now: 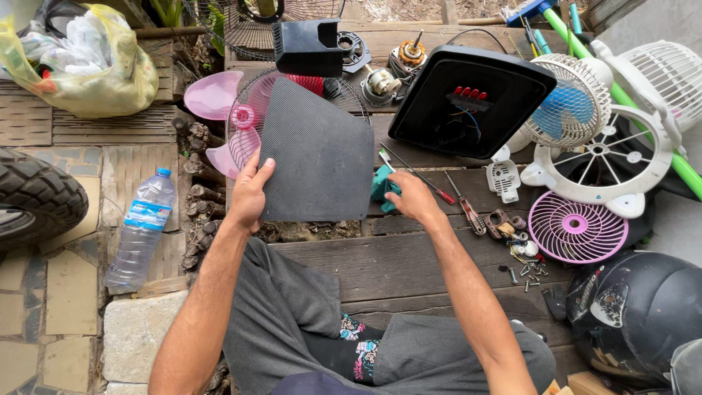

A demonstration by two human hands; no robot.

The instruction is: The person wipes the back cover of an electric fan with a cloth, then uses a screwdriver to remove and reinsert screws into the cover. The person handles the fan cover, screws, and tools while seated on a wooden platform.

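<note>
Dark grey mesh panel [318,157] observed at centre of the wooden deck [409,267], held tilted, its lower edge near the deck boards and its upper part overlapping a pink wire fan guard [245,135]. Left hand [250,192] grips the panel's lower left edge, thumb over the front face and fingers behind it. Right hand [411,197] is at the panel's lower right corner, its grip pressed around a teal cloth [382,186] that touches the panel edge. A red-handled screwdriver [420,175] lies just beyond the right hand, with pliers [469,212] beside it. Behind the panel: a pink fan blade [212,95] to the left, a black motor housing [307,45] above, and loose motor parts [384,82] near it. A black fan base [472,99], turned open side up with red switches and wiring exposed, lies to the right of the panel. Further right: a small white fan with a blue blade [570,110], a white fan frame [599,157], a pink round grille [576,227], and scattered screws [528,271]. A dark helmet [632,314] sits at lower right. On the left, well apart from the work: a plastic water bottle [142,227], a tyre [36,194] and a yellow bag [80,62]
</note>
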